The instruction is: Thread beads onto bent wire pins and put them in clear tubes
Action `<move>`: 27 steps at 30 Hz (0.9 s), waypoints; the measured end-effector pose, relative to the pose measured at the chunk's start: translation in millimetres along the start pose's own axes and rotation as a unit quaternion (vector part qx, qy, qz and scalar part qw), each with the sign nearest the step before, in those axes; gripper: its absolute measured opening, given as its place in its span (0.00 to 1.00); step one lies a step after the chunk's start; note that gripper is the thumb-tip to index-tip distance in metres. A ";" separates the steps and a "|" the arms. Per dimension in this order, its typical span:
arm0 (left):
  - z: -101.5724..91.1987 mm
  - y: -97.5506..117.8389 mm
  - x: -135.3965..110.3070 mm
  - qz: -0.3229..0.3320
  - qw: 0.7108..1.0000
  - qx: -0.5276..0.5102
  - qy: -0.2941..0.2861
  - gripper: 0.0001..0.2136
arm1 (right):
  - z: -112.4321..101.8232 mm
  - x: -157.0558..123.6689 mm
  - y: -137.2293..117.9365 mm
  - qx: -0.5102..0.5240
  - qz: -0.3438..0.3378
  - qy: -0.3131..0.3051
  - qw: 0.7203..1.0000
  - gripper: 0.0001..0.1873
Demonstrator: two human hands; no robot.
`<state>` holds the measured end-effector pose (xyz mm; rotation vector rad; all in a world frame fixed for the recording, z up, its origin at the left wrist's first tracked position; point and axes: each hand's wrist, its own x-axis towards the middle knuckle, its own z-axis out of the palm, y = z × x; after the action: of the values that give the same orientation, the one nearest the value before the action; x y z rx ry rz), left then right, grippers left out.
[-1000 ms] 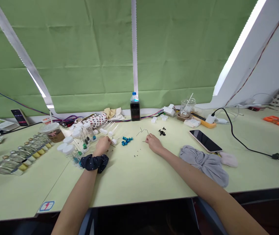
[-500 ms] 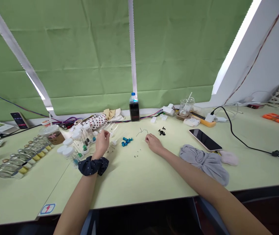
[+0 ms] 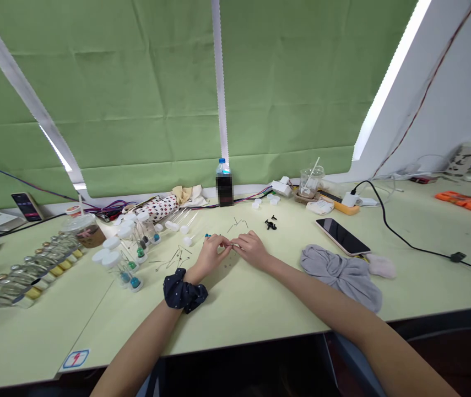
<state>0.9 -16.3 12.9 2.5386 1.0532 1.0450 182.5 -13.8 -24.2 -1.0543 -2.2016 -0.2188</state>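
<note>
My left hand [image 3: 214, 255], with a dark dotted scrunchie [image 3: 183, 291] at its wrist, and my right hand [image 3: 254, 249] meet fingertip to fingertip above the table. The right hand pinches a thin pin-like piece [image 3: 232, 245], mostly hidden. My left fingers are closed too, but whatever they hold is too small to make out. Just behind the left fingers a few blue pieces [image 3: 207, 236] peek out. Thin metal pins [image 3: 238, 224] lie beyond the hands, and more pins [image 3: 175, 258] lie left of them. Black small pieces [image 3: 271, 224] sit to the right.
Capped clear vials [image 3: 112, 259] with coloured contents stand at left, beside a row of glass bottles [image 3: 32, 270]. A phone [image 3: 342, 236] and a grey cloth [image 3: 342, 275] lie at right. At the back stand a bottle [image 3: 223, 187] and a plastic cup [image 3: 312, 179].
My left hand has moved right from beside the vials to meet my right hand, and now covers most of the blue pieces. The right hand has shifted slightly left and nearer.
</note>
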 end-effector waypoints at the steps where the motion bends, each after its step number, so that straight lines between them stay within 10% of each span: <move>1: 0.3 2.4 -0.6 0.009 1.000 -0.003 -0.003 0.04 | 0.5 -0.1 0.8 -0.006 -0.007 -0.005 1.000 0.17; 9: -16.3 -11.6 -0.4 0.019 0.999 0.037 -0.029 0.15 | 3.2 0.8 2.6 0.050 0.046 0.024 0.997 0.17; 16: -40.1 -46.7 -7.8 -0.108 0.973 0.184 -0.092 0.12 | 3.5 0.3 10.0 0.093 0.104 0.046 0.989 0.14; 27: -40.4 -43.1 -8.2 -0.109 0.966 0.195 -0.132 0.07 | -1.2 1.2 3.7 0.140 0.090 0.041 0.985 0.14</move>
<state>-53.9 6.2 19.7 2.6674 1.5357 0.4582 185.4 -11.1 -23.1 -1.0563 -1.9797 0.1238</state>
